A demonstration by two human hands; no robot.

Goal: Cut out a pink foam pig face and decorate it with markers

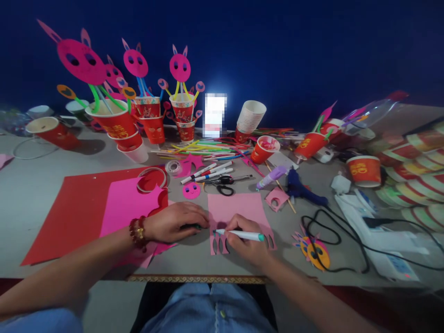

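My right hand (pixel 244 238) grips a white marker (pixel 244 235) with a green end, its tip down on a light pink sheet of paper (pixel 236 208). Leaf-shaped cutouts run along the lower edge of that sheet, and a small dark mark shows by the tip. At the sheet's left edge rests my left hand (pixel 180 222), palm down, fingers stretched out and loosely bent, holding nothing. Just above it is a small magenta paper face (pixel 191 190). Beyond the sheet lie black scissors (pixel 225 188) and several markers (pixel 208 172).
Bright pink paper (pixel 121 203) and red paper (pixel 69 208) lie left. Paper cups with magenta paper figures (pixel 180 69) stand at the back. Right of the sheet are a blue glue gun (pixel 303 189), its black cord, a purple tube (pixel 272 177) and a power strip (pixel 395 263).
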